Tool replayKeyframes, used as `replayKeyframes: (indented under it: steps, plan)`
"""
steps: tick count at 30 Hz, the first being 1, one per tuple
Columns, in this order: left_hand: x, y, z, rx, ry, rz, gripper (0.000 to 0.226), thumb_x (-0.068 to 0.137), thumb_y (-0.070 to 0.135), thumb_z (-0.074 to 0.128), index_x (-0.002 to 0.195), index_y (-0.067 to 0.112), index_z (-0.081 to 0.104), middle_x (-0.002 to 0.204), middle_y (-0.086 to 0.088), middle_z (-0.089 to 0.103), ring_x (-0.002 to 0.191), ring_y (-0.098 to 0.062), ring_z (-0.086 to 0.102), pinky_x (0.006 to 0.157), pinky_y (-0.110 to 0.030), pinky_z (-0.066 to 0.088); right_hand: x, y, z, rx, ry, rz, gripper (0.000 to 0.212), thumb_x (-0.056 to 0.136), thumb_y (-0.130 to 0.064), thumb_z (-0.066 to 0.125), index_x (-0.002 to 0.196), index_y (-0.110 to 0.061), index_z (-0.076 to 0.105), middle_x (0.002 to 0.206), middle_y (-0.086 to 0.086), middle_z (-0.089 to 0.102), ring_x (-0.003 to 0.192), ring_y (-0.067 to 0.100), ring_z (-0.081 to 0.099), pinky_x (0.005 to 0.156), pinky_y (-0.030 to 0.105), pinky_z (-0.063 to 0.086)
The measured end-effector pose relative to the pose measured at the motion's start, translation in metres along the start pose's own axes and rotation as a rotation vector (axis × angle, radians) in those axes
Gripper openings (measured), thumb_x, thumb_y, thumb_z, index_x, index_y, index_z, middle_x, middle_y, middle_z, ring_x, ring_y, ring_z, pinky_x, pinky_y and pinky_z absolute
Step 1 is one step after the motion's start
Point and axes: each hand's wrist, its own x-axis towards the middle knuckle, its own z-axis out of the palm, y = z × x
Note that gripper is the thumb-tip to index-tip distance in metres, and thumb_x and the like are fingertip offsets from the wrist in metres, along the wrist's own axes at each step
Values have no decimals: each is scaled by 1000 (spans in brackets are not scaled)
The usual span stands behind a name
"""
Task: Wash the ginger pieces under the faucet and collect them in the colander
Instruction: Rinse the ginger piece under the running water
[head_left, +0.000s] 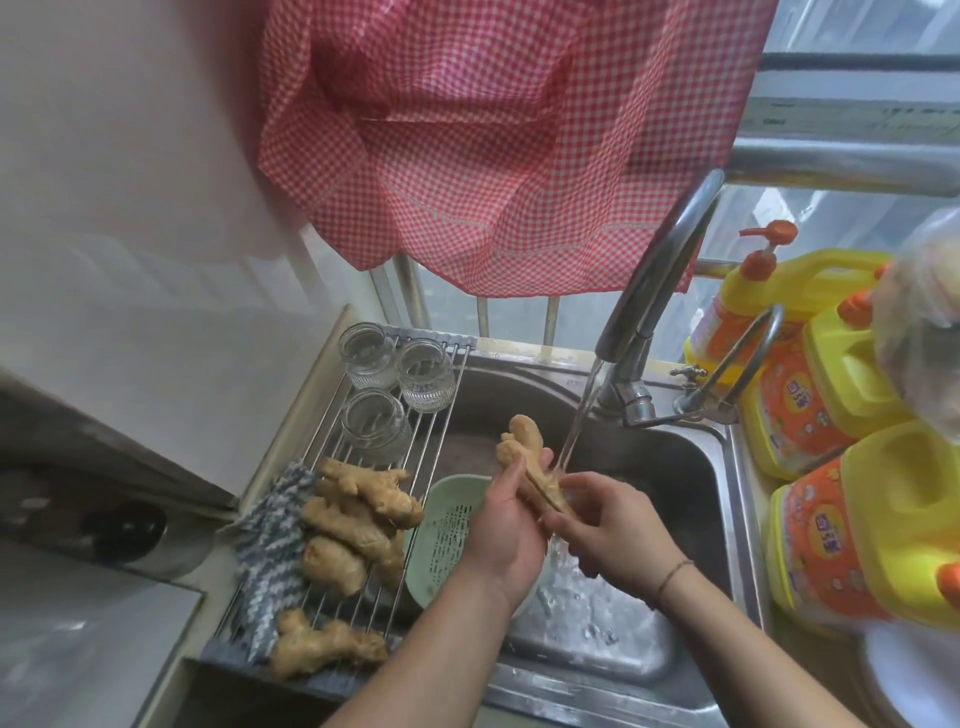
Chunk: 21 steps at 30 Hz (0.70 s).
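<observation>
Ginger pieces (358, 525) wait in a heap on the wire rack (415, 431) at the left edge of the sink (691, 467), a striped cloth (270, 540) beside them and three glass jars (395, 379) at the rack's far end. Just right of the rack, down in the sink, sits the green colander (441, 525); no ginger shows in the part not hidden by the arm. Over the sink's middle, the left hand (506, 525) grips one knobbly root (524, 452) while the right hand (613, 519) closes on its lower end, both clamped on it in the stream from the faucet (654, 275). To wash it well, I would turn the root so water reaches every fold, rubbing between the knobs with the thumb, then set it in the colander. At the sink's right edge stand yellow detergent bottles (831, 395).
</observation>
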Motion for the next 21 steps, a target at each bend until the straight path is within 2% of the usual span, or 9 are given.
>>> replayKeyframes:
  steps: [2, 5, 8, 11, 14, 16, 18, 20, 21]
  plan:
    - [-6, 6, -1, 40, 29, 10, 48, 98, 35, 49, 140, 13, 50, 141, -15, 49, 132, -31, 49, 111, -47, 39, -3, -3, -1, 166, -72, 40, 20, 85, -18, 72, 104, -15, 66, 57, -1, 65, 39, 10, 53, 40, 23, 43]
    - [-17, 12, 0, 151, 51, 35, 50, 91, 36, 58, 135, 11, 54, 127, -16, 57, 122, -31, 58, 98, -45, 52, -4, -3, -5, 464, -148, 144, 20, 81, -12, 75, 99, -6, 69, 55, 8, 60, 41, 14, 49, 41, 24, 40]
    - [-24, 15, -3, 534, 54, 161, 48, 92, 49, 57, 128, 16, 57, 116, -8, 69, 103, -22, 70, 86, -38, 57, -3, 3, -8, 650, -184, 211, 36, 72, -15, 79, 100, 4, 67, 65, 13, 62, 42, 12, 49, 42, 24, 39]
    - [-30, 24, -9, 938, 86, 296, 69, 77, 65, 61, 129, 21, 54, 98, 2, 74, 82, -8, 72, 76, -28, 58, -8, 6, -12, 674, -264, 204, 39, 72, -12, 76, 102, 8, 60, 64, 16, 62, 39, 14, 46, 39, 23, 37]
    - [-30, 36, -24, 946, 83, 287, 52, 87, 31, 69, 134, 23, 50, 96, 2, 74, 80, -8, 72, 70, -23, 57, -11, 13, -7, 561, -262, 167, 30, 76, -1, 75, 104, -1, 64, 65, 16, 60, 45, 18, 48, 40, 25, 39]
    - [-33, 43, -34, 864, 82, 251, 55, 85, 16, 70, 133, 30, 49, 99, -4, 74, 93, -22, 72, 83, -39, 60, -12, 17, -4, 464, -193, 162, 28, 75, 4, 75, 99, -9, 69, 79, 24, 63, 55, 20, 51, 46, 27, 42]
    - [-37, 48, -42, 750, 58, 229, 64, 77, 12, 73, 133, 31, 49, 107, -10, 72, 103, -32, 69, 93, -51, 55, -13, 17, -2, 475, -209, 156, 24, 78, 4, 73, 97, -9, 70, 78, 20, 66, 59, 21, 52, 51, 27, 44]
    - [-44, 51, -47, 635, 31, 199, 64, 78, 7, 74, 134, 26, 48, 112, -14, 70, 100, -31, 70, 84, -45, 59, -12, 15, -7, 445, -131, 112, 14, 83, -5, 70, 96, -11, 71, 75, 8, 71, 61, 21, 58, 55, 29, 50]
    - [-47, 53, -47, 586, 28, 188, 60, 82, 5, 73, 134, 24, 48, 112, -14, 70, 95, -28, 71, 77, -41, 60, -7, 18, -12, 389, -4, 106, 11, 86, -10, 68, 96, -12, 71, 78, 5, 73, 67, 21, 64, 60, 32, 53]
